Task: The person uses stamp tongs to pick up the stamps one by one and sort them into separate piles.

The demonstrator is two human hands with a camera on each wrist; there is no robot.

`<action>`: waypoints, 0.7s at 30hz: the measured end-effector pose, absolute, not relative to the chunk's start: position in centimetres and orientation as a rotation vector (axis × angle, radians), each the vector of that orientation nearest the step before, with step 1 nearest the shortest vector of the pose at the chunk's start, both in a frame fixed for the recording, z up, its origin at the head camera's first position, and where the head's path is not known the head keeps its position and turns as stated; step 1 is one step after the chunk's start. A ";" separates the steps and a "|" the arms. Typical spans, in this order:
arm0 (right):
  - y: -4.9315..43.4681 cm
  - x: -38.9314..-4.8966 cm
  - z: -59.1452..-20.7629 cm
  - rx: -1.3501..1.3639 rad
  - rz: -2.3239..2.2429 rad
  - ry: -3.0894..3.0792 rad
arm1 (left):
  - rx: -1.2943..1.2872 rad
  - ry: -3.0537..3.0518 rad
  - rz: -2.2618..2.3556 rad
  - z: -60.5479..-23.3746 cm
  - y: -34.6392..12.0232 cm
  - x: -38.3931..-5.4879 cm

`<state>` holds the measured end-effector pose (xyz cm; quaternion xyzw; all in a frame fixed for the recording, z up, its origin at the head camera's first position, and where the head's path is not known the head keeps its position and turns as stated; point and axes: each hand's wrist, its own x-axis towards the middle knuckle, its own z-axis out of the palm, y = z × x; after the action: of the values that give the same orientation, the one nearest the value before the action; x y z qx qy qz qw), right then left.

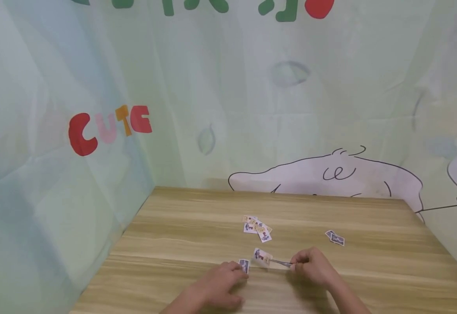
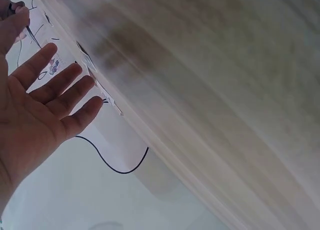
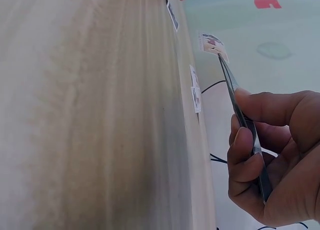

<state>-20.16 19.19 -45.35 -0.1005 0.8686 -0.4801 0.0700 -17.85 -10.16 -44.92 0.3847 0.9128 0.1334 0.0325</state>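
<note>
My right hand (image 1: 310, 267) holds a pair of metal tweezers (image 3: 235, 94) between thumb and fingers. The tweezer tips grip one end of a small, stamp-like picture card (image 1: 262, 256), raised a little above the table. My left hand (image 1: 222, 285) is low over the tabletop with its fingers loosely extended, as the left wrist view shows. Its fingertips are at a second small picture card (image 1: 244, 265), covering part of it; whether they press on it I cannot tell. Beyond the hands lies an overlapping group of similar cards (image 1: 257, 227).
Two dark picture cards (image 1: 336, 238) overlap at the right of the wood-grain table (image 1: 181, 218). A pale printed curtain (image 1: 228, 109) with coloured letters and a cartoon drawing hangs along the table's back and sides.
</note>
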 end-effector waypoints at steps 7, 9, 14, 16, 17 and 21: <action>19.0 -21.0 -45.3 -0.291 -1.444 2.621 | 1.139 2.876 0.346 -44.8 -10.6 -18.5; 18.9 -21.3 -45.4 -0.283 -1.454 2.611 | 1.130 2.879 0.335 -44.8 -10.7 -18.6; 18.9 -21.7 -45.8 -0.265 -1.491 2.588 | 1.096 2.868 0.296 -45.0 -10.9 -18.9; 18.9 -21.9 -45.9 -0.263 -1.498 2.594 | 1.075 2.864 0.296 -45.2 -11.1 -19.1; 18.9 -21.9 -46.0 -0.258 -1.503 2.595 | 1.065 2.862 0.299 -45.3 -11.2 -19.1; 18.7 -22.2 -46.2 -0.208 -1.517 2.615 | 1.050 2.855 0.311 -45.5 -11.4 -19.4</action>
<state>-22.16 18.70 -46.15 -0.0685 0.8616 -0.4998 0.0556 -19.39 -11.43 -45.50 0.3429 0.9329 0.1017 0.0417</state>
